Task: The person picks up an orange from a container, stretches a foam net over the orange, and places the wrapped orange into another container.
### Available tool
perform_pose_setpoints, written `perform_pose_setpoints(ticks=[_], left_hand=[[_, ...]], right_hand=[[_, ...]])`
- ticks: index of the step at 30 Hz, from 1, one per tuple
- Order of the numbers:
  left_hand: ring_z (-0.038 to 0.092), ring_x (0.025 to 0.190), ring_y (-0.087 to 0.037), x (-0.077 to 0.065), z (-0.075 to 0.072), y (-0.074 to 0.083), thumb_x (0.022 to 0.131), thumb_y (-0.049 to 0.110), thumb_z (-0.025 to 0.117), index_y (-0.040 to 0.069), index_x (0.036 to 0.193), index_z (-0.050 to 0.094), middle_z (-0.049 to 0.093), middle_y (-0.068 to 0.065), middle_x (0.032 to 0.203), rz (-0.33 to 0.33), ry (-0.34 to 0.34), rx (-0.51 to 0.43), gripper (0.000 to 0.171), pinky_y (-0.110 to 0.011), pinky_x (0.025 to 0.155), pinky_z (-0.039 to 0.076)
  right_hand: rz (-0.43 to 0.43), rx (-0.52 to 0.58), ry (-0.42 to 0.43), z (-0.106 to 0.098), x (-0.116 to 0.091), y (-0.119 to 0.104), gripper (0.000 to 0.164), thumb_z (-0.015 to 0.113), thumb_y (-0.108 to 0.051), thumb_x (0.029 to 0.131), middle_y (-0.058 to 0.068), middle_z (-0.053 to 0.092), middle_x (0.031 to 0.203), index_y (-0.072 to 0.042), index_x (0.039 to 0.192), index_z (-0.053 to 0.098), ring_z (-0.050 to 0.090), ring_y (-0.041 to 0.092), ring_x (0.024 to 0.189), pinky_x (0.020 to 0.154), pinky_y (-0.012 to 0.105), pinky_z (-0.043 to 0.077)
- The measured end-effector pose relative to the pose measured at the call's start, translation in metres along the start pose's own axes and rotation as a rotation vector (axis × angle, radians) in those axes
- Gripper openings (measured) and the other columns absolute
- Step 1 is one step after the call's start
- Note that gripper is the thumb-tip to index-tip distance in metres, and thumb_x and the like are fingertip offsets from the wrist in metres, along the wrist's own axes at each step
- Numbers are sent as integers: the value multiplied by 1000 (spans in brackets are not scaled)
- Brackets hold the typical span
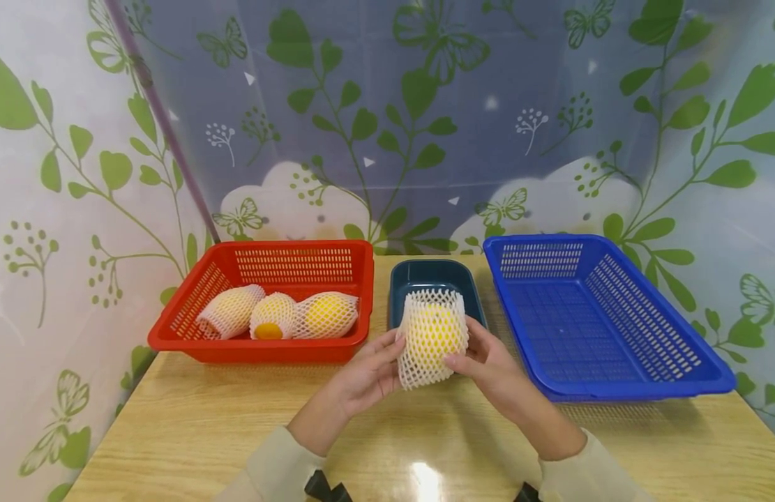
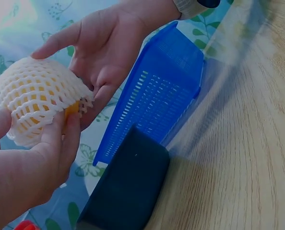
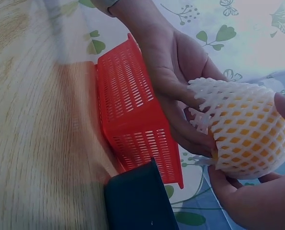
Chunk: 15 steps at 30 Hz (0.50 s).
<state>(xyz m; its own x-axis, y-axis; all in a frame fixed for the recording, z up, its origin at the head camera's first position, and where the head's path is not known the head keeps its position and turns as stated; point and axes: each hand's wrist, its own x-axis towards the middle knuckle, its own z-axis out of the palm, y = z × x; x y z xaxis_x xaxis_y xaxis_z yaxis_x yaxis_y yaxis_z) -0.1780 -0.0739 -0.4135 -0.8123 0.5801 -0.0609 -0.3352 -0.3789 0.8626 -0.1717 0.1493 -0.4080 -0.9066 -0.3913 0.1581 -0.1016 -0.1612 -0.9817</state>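
Note:
Both hands hold up a yellow fruit (image 1: 439, 328) in a white foam net sleeve (image 1: 418, 376), in front of a small dark teal tray (image 1: 396, 279). My left hand (image 1: 371, 373) grips it from the left, fingers at the sleeve's open end. On the other side my right hand (image 1: 494, 362) has its thumb on the front of the net, its fingers partly hidden behind. The left wrist view shows a bare bit of the fruit (image 2: 72, 109) at the sleeve's edge, beside the fingers. In the right wrist view the netting (image 3: 248, 124) covers most of the fruit.
To the left stands a red basket (image 1: 261, 354) with three net-wrapped fruits (image 1: 273, 315) in a row. A larger blue basket (image 1: 550, 328) stands at the right. All rest on a wooden table (image 1: 217, 411), with a leaf-patterned curtain (image 1: 374, 139) behind.

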Motion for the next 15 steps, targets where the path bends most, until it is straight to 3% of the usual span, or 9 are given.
perform_pose_setpoints(ticks=[5,10,15], left_hand=[[58,104,-20,0,-1,-1,104,30,44,4,147,29,55,-8,122,-51,28,97,52,-40,96,50],[58,110,-27,-1,0,1,99,41,53,9,137,34,52,-15,129,-112,94,225,53,-55,101,43],[48,125,-33,-1,-2,2,97,36,59,14,146,25,35,-18,147,-16,146,318,63,-54,104,40]], right_hand=[[82,-23,31,2,-1,-3,72,67,-17,91,12,55,123,3,147,25,57,16,105,90,27,49],[127,12,40,4,-4,-5,67,61,-16,94,11,53,124,4,146,24,56,13,107,95,25,46],[123,57,18,4,-6,-5,69,60,-20,95,7,54,118,9,145,23,57,11,105,93,24,48]])
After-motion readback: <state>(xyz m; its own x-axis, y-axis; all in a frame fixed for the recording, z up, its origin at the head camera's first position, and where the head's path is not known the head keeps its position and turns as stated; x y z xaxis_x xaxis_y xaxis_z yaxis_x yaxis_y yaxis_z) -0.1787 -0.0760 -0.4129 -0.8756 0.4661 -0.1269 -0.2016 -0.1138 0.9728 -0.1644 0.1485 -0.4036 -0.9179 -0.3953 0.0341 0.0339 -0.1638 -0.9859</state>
